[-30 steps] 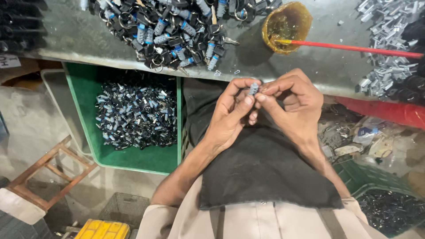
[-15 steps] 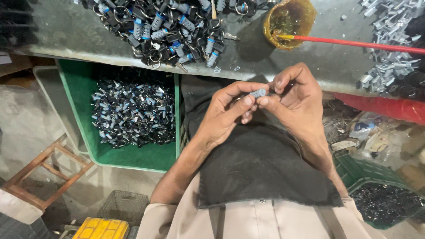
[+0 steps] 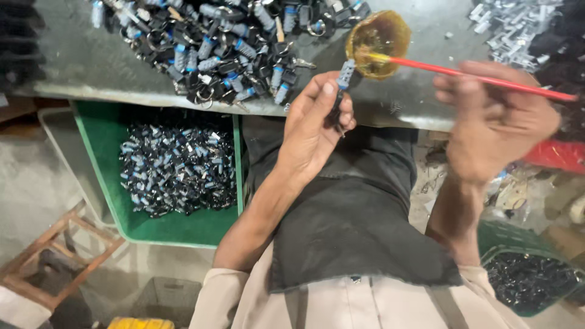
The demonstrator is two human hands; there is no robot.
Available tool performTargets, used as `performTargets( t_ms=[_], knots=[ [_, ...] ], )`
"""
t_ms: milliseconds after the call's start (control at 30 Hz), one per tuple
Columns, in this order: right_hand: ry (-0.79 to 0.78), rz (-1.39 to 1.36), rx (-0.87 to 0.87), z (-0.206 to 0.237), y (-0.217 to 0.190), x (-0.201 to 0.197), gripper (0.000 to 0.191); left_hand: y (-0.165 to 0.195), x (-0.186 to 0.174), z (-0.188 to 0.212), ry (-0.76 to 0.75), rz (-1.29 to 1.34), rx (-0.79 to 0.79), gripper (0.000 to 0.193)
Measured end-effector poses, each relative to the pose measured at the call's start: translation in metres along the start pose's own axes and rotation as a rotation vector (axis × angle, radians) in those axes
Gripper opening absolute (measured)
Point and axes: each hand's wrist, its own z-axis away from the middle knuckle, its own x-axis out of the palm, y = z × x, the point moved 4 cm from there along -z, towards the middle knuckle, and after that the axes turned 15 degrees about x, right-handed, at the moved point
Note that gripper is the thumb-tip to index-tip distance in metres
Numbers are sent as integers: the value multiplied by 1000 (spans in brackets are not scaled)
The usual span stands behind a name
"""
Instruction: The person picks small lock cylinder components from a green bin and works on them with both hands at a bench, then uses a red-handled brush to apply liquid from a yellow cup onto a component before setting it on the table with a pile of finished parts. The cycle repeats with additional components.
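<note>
- Grey ribbed part [image 3: 345,73] with a black lower end stands upright, pinched in the left hand [image 3: 314,131] fingertips, over the desk [image 3: 91,67] edge beside the yellow cup [image 3: 378,42].
- Right hand [image 3: 493,119], blurred, has its grip closed on the red stick [image 3: 475,74], whose tip is in the cup.

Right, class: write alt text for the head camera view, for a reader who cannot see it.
A person's left hand holds a small grey part upright while the blurred right hand grips a red stick whose tip rests in a small yellow bowl on a grey bench. A pile of similar parts lies on the bench; a green tray below holds more.
</note>
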Motion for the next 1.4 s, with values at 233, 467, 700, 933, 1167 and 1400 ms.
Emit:
performTargets(
  t_ms=[233,467,700,933,1167,1400],
  knots=[
    [32,-244,110,8,20,-12,26,-2,-6,4,-10,55,-28,28],
    [-80,233,54,-6,-6,6,15,9,6,22,-71,156,-68,28],
    [-260,840,-85,21,12,17,33,141,-4,74,-781,-1794,400,21],
    [-324,900,-140,34,35,25,40,123,-18,68,-281,-2147,352,23],
    [-265,882,-173,37,43,16,29,58,10,7,-218,-2160,553,26],
    [-176,694,-93,50,38,11,19,69,5,19,-231,-1630,771,16]
  ],
)
